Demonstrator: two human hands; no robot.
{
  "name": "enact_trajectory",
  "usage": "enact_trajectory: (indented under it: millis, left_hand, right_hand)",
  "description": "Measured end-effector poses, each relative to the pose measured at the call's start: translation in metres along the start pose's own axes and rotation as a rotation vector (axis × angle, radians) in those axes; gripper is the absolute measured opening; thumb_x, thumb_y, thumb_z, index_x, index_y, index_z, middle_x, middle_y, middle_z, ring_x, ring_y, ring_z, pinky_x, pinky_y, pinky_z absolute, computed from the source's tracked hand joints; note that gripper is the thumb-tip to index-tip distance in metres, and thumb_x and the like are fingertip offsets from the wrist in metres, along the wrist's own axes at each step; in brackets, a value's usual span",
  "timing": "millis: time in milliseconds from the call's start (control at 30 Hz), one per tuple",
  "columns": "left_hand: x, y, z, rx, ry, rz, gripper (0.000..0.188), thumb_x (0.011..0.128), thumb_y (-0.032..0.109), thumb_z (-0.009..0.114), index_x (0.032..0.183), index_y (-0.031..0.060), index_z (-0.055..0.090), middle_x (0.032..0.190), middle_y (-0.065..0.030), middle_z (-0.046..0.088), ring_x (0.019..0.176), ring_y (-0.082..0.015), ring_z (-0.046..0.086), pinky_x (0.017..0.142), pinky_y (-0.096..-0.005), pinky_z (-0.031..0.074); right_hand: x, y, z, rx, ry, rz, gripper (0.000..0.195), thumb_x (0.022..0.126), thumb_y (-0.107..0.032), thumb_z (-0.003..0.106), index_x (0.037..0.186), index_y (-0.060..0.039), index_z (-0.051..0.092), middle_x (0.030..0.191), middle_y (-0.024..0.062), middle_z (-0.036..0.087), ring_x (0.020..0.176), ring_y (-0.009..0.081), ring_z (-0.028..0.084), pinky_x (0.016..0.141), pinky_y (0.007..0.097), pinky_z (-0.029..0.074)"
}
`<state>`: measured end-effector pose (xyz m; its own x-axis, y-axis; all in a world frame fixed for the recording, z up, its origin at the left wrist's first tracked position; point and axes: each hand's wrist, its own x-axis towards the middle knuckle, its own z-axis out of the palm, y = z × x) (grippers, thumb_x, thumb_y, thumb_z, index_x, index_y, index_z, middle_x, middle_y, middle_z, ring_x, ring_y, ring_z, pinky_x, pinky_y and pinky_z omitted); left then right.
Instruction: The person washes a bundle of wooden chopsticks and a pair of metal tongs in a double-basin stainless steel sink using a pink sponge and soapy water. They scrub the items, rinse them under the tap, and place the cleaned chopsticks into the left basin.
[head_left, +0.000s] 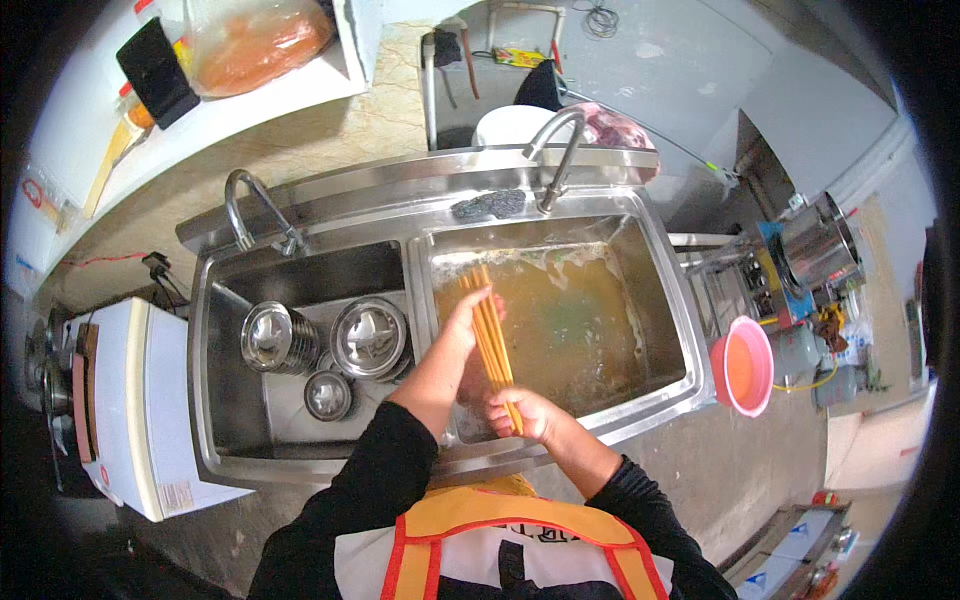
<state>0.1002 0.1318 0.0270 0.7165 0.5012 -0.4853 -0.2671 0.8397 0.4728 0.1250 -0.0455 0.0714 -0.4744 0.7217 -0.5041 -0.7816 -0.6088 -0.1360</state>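
Note:
A bundle of yellow-brown chopsticks (491, 341) slants over the left part of the right sink basin (670, 330), which holds murky, foamy water. My left hand (480, 311) grips the bundle near its upper end. Around its lower end, by the basin's front edge, my right hand (521, 412) is closed. Stacked steel bowls (268, 337) lie on their side in the left basin (232, 405), beside a larger round steel dish (369, 339) and a small steel bowl (328, 395).
Two curved faucets (251, 202) (566, 161) rise behind the basins, with a dark scouring pad (487, 204) on the ledge between them. A pink basin (742, 366) stands to the right. A white cabinet (161, 405) adjoins the sink's left side.

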Motion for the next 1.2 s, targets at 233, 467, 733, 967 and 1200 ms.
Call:
enact_trajectory:
  millis: [233, 467, 733, 967, 1200]
  left_hand:
    - [0.029, 0.020, -0.009, -0.005, 0.325, -0.071, 0.014, 0.071, 0.016, 0.052, 0.067, 0.0092, 0.040, 0.053, -0.0014, 0.038, 0.046, -0.0133, 0.041, 0.047, -0.0292, 0.038]
    - [-0.012, 0.033, 0.025, -0.248, -0.246, -0.087, 0.016, 0.070, 0.015, 0.051, 0.065, 0.0123, 0.036, 0.050, 0.0029, 0.031, 0.045, -0.0097, 0.033, 0.047, -0.0244, 0.031]
    - [-0.009, 0.029, 0.041, -0.027, -0.101, -0.057, 0.016, 0.072, 0.020, 0.050, 0.065, 0.0138, 0.037, 0.048, 0.0037, 0.032, 0.043, -0.0096, 0.032, 0.046, -0.0244, 0.030]
    - [0.008, 0.014, 0.007, -0.124, 0.250, 0.022, 0.018, 0.075, 0.021, 0.050, 0.068, 0.0104, 0.038, 0.052, -0.0006, 0.036, 0.044, -0.0129, 0.036, 0.044, -0.0271, 0.034]
    - [-0.020, -0.002, 0.000, -0.217, -0.008, -0.073, 0.019, 0.071, 0.023, 0.055, 0.075, 0.0073, 0.045, 0.061, -0.0057, 0.050, 0.052, -0.0170, 0.049, 0.050, -0.0303, 0.043]
  right_hand:
    - [-0.017, -0.004, 0.010, -2.017, 1.234, -0.390, 0.023, 0.068, -0.010, 0.047, 0.083, 0.0066, 0.043, 0.062, 0.0195, 0.054, 0.052, 0.0306, 0.056, 0.044, 0.0369, 0.045]
    - [-0.051, 0.000, 0.020, -0.579, 0.428, -0.167, 0.016, 0.060, -0.003, 0.050, 0.071, -0.0082, 0.040, 0.046, 0.0003, 0.033, 0.034, 0.0080, 0.030, 0.031, 0.0198, 0.026]
    - [-0.024, 0.008, -0.018, -0.937, 0.837, -0.208, 0.008, 0.062, -0.008, 0.047, 0.069, -0.0048, 0.043, 0.047, 0.0036, 0.041, 0.033, 0.0104, 0.037, 0.030, 0.0253, 0.032]
    - [-0.033, 0.003, -0.011, -1.793, 1.234, -0.435, 0.026, 0.068, -0.018, 0.051, 0.087, -0.0013, 0.045, 0.069, 0.0211, 0.054, 0.069, 0.0353, 0.053, 0.062, 0.0419, 0.043]
    - [-0.040, 0.010, -0.029, -0.543, 0.366, -0.208, 0.022, 0.061, -0.008, 0.056, 0.078, -0.0068, 0.042, 0.051, 0.0003, 0.041, 0.038, 0.0080, 0.039, 0.032, 0.0206, 0.030]
